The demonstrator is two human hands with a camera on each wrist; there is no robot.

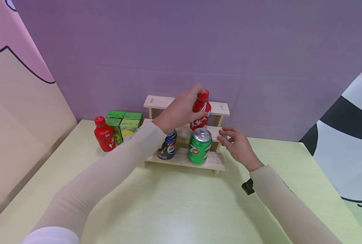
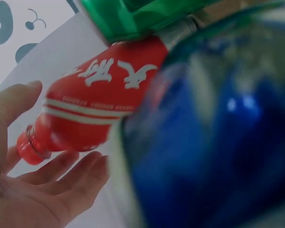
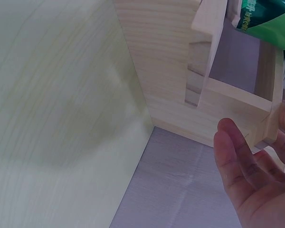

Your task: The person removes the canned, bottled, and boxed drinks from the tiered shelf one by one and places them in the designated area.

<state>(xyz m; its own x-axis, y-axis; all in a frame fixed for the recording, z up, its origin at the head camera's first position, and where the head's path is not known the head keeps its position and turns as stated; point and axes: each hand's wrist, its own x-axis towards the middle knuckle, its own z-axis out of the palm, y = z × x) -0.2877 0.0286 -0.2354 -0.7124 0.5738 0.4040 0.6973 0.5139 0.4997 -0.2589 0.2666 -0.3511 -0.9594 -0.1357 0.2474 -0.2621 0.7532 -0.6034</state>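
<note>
A red plastic bottle (image 1: 203, 119) with white lettering stands on the middle step of a small three-step wooden shelf (image 1: 181, 160). My left hand (image 1: 181, 110) is around its upper part, fingers near the cap and thumb in front. In the left wrist view, the fingers spread loosely beside the bottle (image 2: 97, 102), and a gap shows at the thumb. At the shelf's right end, my right hand (image 1: 239, 147) holds the middle board between thumb and fingers. A green 7UP can (image 1: 198, 149) and a dark blue Pepsi can (image 1: 168, 149), partly behind my left forearm, stand on the lowest step.
On the table left of the shelf stand another red bottle (image 1: 105, 135) and several green drink cartons (image 1: 131, 123), partly covered by my left sleeve. A purple backdrop (image 1: 181, 44) rises behind the shelf. The pale table (image 1: 181, 206) extends in front.
</note>
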